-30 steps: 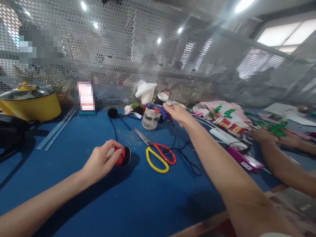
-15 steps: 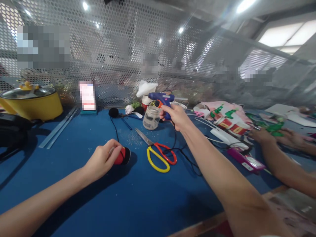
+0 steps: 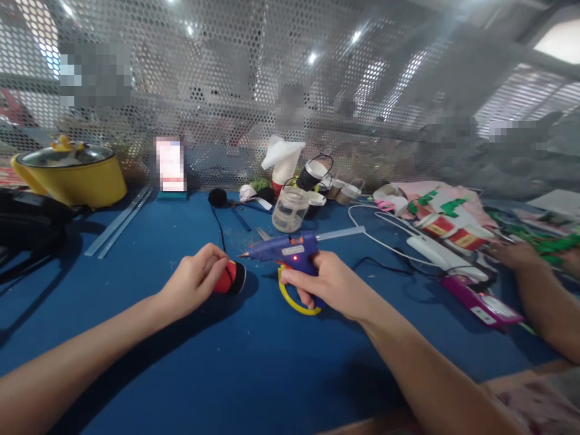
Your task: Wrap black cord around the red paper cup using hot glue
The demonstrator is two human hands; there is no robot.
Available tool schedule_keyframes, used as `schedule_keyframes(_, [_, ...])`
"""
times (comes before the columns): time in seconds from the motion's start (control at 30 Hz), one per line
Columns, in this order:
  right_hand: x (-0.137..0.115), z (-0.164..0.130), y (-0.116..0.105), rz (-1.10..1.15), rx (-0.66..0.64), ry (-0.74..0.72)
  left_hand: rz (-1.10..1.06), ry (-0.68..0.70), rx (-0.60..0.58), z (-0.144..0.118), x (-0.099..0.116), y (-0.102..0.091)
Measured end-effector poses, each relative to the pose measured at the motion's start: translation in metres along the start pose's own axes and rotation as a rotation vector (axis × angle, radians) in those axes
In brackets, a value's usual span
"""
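My left hand (image 3: 193,281) grips a small red and black cup-like piece (image 3: 231,278) that rests on the blue table (image 3: 136,254). My right hand (image 3: 328,284) holds a blue hot glue gun (image 3: 283,249) by its handle, with a small red light lit on its side. The gun's nozzle points left, just above the red and black piece. A clear glue stick juts out of the gun's back to the right. Yellow-handled scissors (image 3: 294,304) lie under my right hand, mostly hidden.
A clear glass jar (image 3: 290,209), paper cups and scraps stand at the back by a perforated metal screen. A yellow pot (image 3: 72,172) sits far left. White cable, a purple box (image 3: 480,299), and another person's hand (image 3: 519,257) with green craft pieces are on the right.
My right hand lifted the glue gun from beside the jar and brought it back toward me, nozzle now near the red and black piece. My left hand stayed on that piece.
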State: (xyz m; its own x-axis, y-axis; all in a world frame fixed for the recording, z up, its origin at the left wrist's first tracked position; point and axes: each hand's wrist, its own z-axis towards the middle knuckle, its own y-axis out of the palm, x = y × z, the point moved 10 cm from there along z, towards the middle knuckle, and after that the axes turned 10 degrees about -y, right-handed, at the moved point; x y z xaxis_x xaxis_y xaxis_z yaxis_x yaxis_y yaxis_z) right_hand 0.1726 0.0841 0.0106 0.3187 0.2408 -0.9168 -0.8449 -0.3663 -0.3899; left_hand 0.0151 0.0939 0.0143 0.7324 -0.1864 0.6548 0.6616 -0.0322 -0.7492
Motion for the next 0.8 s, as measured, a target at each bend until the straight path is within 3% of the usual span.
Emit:
schedule_keyframes(0.23, [0.003,-0.005,0.011,-0.209,-0.008,0.05,-0.013,-0.044,0.01,0.004,-0.007,-0.001])
schedule_keyframes(0.8, [-0.02,-0.006,0.015,-0.447,-0.002,-0.15,-0.08,-0.119,-0.001,0.007,-0.014,0.0])
